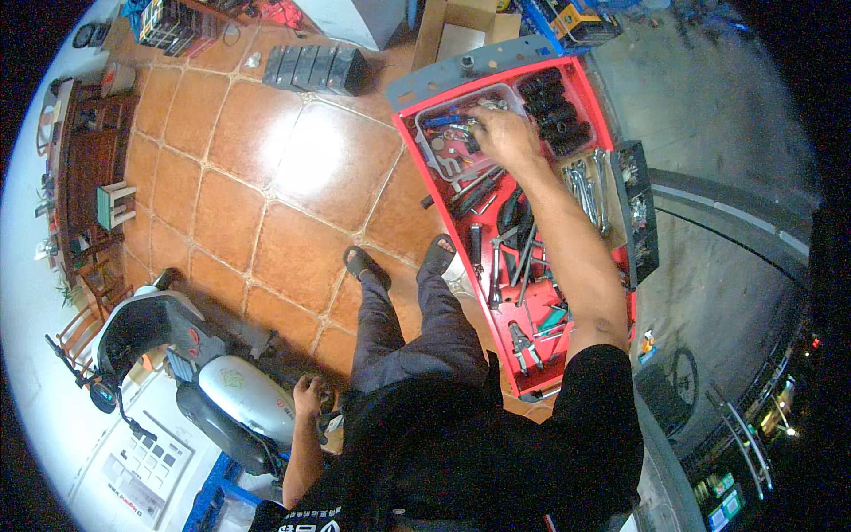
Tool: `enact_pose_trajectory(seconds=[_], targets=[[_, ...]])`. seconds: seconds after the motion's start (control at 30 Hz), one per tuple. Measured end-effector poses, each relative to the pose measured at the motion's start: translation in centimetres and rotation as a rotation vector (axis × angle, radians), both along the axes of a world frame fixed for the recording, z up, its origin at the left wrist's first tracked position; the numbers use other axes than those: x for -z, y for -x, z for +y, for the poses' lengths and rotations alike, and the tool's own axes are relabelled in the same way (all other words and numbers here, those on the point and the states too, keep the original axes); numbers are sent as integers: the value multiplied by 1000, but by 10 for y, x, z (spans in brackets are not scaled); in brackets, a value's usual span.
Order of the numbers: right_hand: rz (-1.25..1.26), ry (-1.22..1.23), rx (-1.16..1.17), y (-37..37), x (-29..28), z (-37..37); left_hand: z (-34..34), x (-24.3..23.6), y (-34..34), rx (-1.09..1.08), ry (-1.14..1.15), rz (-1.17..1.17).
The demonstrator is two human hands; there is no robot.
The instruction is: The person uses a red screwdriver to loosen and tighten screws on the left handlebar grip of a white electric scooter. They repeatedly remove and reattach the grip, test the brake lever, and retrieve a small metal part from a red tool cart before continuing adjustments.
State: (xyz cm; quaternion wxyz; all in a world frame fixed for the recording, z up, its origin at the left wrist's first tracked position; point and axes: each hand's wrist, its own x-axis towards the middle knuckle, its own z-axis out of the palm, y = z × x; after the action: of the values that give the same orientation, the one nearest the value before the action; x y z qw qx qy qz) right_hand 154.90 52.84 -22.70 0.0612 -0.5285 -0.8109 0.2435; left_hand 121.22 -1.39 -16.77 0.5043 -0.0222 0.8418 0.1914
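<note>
My right hand point(505, 135) reaches into a clear plastic bin point(425, 152) at the far end of a red tool drawer point(486, 306). Its fingers are bent and drawn together over small metal parts and a blue-handled tool point(443, 121); what they pinch, if anything, is hidden. Low beside my left hip, my left hand point(308, 395) has its fingers curled near a dark object that is too small to name. Nearer in the drawer lie loose hand tools, among them pliers point(525, 346). Wrenches point(587, 191) lie right of my forearm, black sockets point(554, 111) right of the bin.
A grey and black scooter point(244, 399) stands at my left. Dark boxes point(315, 69) sit in a row on the tiled floor point(222, 213) ahead. An open cardboard box point(456, 27) is beyond the drawer. A small stool point(115, 206) stands far left.
</note>
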Motion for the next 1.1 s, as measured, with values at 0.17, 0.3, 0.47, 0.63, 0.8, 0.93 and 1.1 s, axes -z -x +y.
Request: enact_pose_trajectory(seconds=[0.17,0.3,0.47,0.63,0.8,0.93,1.1], targets=[[-122,43,-20,28,-13,-1,20,-14,-8,-45,-25,20],[-100,-2,-84,29,3,2,-2,0,0,-43,-65,-6],[-163,47,-192,8,-4,5,-9,2,-2,-89,-32,3],[-22,72,13,3,-21,4,0,-6,4,299,-125,93],[226,114,383,-17,-2,16,-7,-2,24,17,-68,76],[295,117,562,-57,17,-5,2,-7,38,-83,-66,27],[141,156,660,-37,-26,-55,-47,51,103,-157,-16,-113]])
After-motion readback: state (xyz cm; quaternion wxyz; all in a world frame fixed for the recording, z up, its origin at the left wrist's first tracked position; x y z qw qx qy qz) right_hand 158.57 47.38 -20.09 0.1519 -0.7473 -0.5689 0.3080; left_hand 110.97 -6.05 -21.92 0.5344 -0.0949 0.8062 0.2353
